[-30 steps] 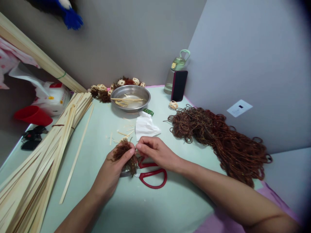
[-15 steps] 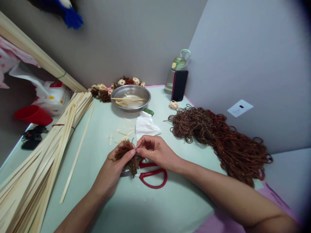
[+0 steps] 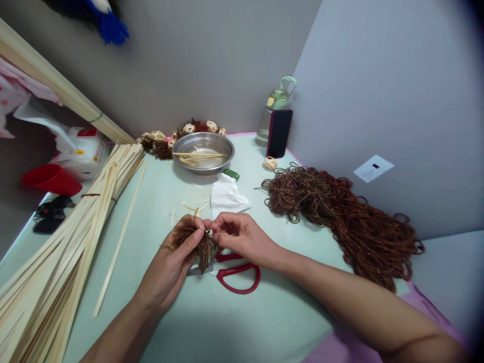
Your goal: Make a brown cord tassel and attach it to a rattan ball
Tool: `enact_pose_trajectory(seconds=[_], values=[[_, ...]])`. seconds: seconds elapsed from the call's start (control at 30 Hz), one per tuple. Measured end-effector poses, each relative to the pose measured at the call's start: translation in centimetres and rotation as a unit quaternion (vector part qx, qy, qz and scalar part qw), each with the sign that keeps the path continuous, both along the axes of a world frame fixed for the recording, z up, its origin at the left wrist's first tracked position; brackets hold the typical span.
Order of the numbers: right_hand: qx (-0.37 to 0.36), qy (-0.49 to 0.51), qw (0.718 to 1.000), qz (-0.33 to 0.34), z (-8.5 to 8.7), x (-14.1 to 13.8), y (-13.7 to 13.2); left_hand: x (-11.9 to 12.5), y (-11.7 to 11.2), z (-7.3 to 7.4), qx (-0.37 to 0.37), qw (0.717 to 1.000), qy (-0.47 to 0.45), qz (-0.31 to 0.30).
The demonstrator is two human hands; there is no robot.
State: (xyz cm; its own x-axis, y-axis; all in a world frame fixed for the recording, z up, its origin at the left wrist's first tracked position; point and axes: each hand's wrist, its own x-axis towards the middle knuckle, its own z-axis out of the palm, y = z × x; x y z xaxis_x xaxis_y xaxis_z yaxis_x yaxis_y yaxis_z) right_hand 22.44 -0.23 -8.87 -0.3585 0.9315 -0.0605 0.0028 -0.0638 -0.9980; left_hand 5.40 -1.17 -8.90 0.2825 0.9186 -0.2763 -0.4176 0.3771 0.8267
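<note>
A brown cord tassel [image 3: 204, 252] with frayed ends is gripped by my left hand [image 3: 176, 264], thumb across its front. My right hand [image 3: 242, 234] meets it from the right, with thumb and forefinger pinched at the tassel's edge by the left fingertips. What the right fingers pinch is too small to make out; it may be a strand. Beneath both hands lie scissors with red handles [image 3: 239, 290], their blades mostly hidden by the tassel and left hand. A crumpled white tissue [image 3: 229, 194] lies just beyond the right hand.
A metal bowl [image 3: 204, 169] of water holds thin strips. Brown cord [image 3: 340, 217] lies heaped at right. Wooden strips [image 3: 64, 252] fill the left side. A phone [image 3: 279, 133] leans on a bottle [image 3: 264, 126]; a small woven ball [image 3: 269, 163] sits near it.
My left hand has shifted slightly left and turned, tilting the tassel with it. A left fingertip now shows close to the right fingers. My right hand has barely moved.
</note>
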Motion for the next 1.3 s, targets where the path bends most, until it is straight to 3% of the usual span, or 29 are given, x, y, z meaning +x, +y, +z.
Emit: enact_pose_trajectory(seconds=[0.23, 0.47, 0.7, 0.93, 1.3], values=[[0.017, 0.017, 0.999, -0.028, 0.0, 0.0, 0.1, 0.1, 0.0, -0.1, 0.027, 0.999, 0.017, 0.041], [0.005, 0.032, 0.999, -0.002, -0.1, 0.1, 0.0, -0.4, 0.2, -0.6, 0.031, 0.999, -0.012, 0.007], [0.006, 0.034, 0.999, 0.007, 0.1, 0.0, 0.0, -0.4, 0.1, -0.2, 0.047, 0.999, -0.001, 0.011], [0.021, 0.04, 0.998, -0.039, -0.1, -0.1, 0.2, 0.2, 0.1, -1.1, 0.016, 0.998, 0.045, 0.041], [0.043, 0.01, 0.998, -0.035, 0.1, -0.1, 0.1, 0.0, 0.0, -1.6, 0.032, 0.997, 0.075, -0.006]])
